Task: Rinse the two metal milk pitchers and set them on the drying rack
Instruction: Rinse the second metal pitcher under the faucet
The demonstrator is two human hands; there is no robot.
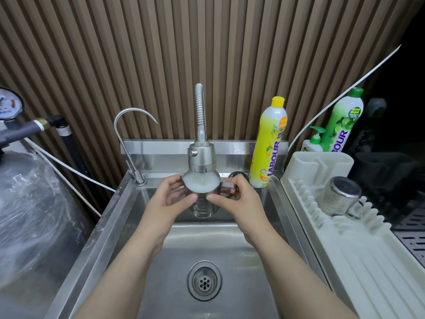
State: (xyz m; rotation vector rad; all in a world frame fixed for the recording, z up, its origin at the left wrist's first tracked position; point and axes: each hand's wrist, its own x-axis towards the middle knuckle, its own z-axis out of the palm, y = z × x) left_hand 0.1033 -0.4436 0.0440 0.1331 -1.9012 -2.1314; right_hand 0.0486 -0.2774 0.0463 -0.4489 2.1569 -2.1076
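Pitchers first: one metal milk pitcher [202, 196] sits upright in both hands over the sink [230, 245], directly under the spray head of the flexible tap [202, 157], its mouth brimming with cloudy white water. From the head camera, the left hand [171, 195] wraps the body from the nine o'clock side, thumb across the front wall; the right hand [236, 196] closes on it from three o'clock, fingers around the handle and thumb pressed to the front, the two thumb tips nearly meeting. The second pitcher [340, 196] lies tilted on the white drying rack [358, 249] at three o'clock of the sink, open mouth facing up and away, handle pointing toward the near right. The drain [204, 281] lies at six o'clock of the held pitcher, well below it. A slim gooseneck tap [128, 134] stands at ten o'clock on the sink's rim. A yellow detergent bottle [269, 146] stands at two o'clock on the back corner, and a green one [342, 123] with a small pump bottle [314, 141] beside it stands behind the rack.
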